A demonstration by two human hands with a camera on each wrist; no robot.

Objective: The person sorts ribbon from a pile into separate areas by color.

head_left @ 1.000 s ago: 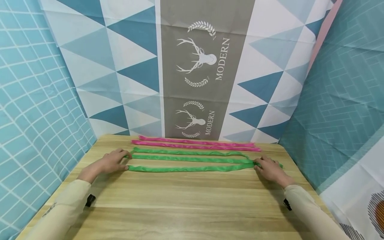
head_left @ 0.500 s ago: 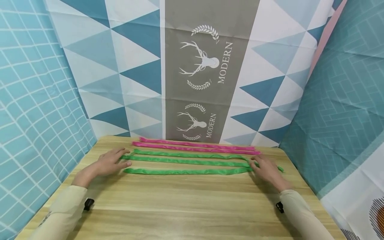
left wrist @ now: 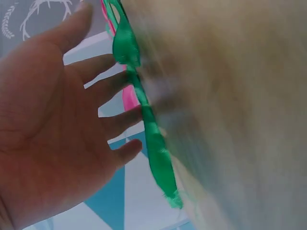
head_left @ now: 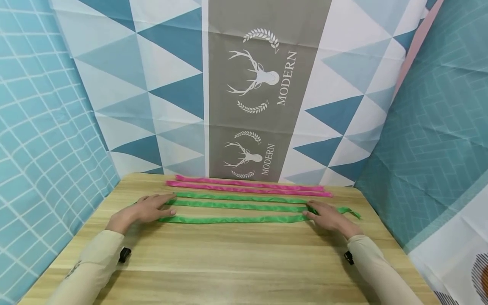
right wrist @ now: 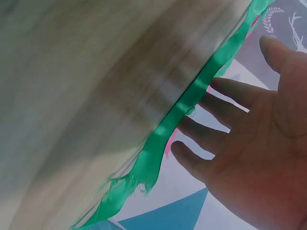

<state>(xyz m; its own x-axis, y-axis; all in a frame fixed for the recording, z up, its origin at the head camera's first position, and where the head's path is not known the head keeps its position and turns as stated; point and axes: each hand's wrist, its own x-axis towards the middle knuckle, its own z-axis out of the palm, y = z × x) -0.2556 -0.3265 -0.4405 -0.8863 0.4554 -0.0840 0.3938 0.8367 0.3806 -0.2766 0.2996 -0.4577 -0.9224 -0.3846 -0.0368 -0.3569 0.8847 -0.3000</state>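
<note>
Three green satin ribbon lengths, a back one (head_left: 240, 197), a middle one (head_left: 240, 206) and a front one (head_left: 236, 220), run side by side across the wooden table. My left hand (head_left: 148, 208) lies over their left ends with fingers spread. In the left wrist view its fingertips reach a green ribbon (left wrist: 156, 148) with a frayed end. Over the right ends is my right hand (head_left: 327, 216), fingers extended. The right wrist view has its fingertips touching a green ribbon (right wrist: 196, 88). Neither hand grips anything. Under both hands the ribbons are partly hidden.
Two pink ribbon lengths (head_left: 248, 187) lie behind the green ones, near the table's back edge. A patterned cloth (head_left: 244, 84) hangs behind the table (head_left: 236, 262). Blue cloths hang at the left (head_left: 38, 127) and right (head_left: 438, 127).
My right hand has moved left along the green ribbons, uncovering more of their right tails. My left hand has let go of the ribbon ends, spread its fingers and shifted slightly right.
</note>
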